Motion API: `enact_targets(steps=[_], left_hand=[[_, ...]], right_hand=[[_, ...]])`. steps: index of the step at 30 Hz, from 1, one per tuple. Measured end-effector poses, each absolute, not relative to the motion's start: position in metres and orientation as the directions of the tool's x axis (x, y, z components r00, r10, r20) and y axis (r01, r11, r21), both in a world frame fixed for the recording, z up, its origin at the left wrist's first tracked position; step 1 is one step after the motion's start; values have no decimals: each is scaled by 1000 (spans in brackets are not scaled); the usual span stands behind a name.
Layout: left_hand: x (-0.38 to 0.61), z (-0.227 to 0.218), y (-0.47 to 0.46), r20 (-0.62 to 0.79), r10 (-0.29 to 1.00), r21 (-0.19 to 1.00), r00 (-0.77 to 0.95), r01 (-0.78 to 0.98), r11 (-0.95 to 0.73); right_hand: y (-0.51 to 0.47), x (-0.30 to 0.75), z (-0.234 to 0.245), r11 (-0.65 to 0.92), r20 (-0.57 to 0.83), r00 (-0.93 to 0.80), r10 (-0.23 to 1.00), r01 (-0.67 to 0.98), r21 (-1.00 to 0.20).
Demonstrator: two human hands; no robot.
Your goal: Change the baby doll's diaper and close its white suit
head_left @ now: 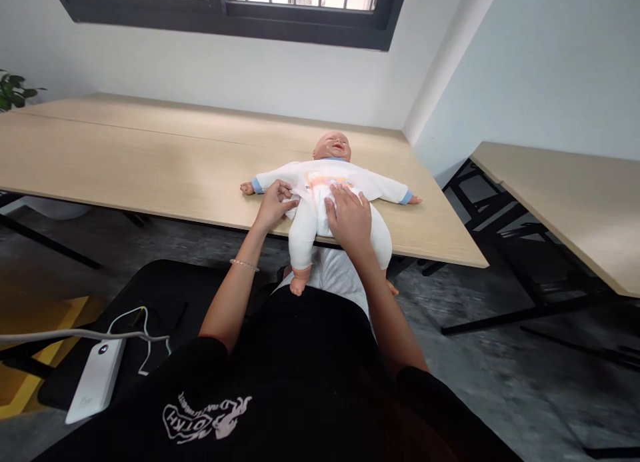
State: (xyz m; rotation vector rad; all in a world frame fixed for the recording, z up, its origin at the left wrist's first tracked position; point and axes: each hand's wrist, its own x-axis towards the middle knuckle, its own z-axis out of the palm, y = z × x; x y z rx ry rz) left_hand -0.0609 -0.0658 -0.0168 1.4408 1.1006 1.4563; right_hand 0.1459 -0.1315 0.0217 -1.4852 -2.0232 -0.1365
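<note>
A baby doll (341,145) lies on its back at the table's front edge, arms spread and legs hanging over. It wears a white top with blue cuffs (383,185) and white leggings or cloth legs. A white diaper (324,223) covers its hips and belly. My right hand (351,219) rests flat on the diaper's front, fingers spread. At the doll's hip on the left of the view, my left hand (275,205) has its fingers curled and thumb close together at the diaper's side edge; the exact contact is partly hidden.
The long wooden table (190,162) runs along the wall under a window (300,15). On a black chair (165,289) below it lie a white power bank (97,379) and a cable (146,329). Another table (575,195) stands at the right. A plant (15,91) shows far left.
</note>
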Motion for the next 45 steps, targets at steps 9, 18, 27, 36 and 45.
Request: enact_targets(steps=[9,18,27,36,45], left_hand=[[-74,-8,-69,178,984,879,0,-450,-159],[-81,-13,-66,119,993,807,-24,-579,-111],[-81,-3,-78,124,992,773,6,-627,-92],[-63,-4,-70,196,979,887,59,-437,-151],[-42,3,-67,281,944,928,173,-300,-221]], right_hand=[[-134,107,48,540,501,-375,780,808,-235],[-116,56,58,531,401,-478,782,847,-27],[-114,49,56,450,391,-390,834,890,-74],[-110,61,67,380,485,-273,831,915,-137],[-113,73,78,313,473,-220,853,941,-127]])
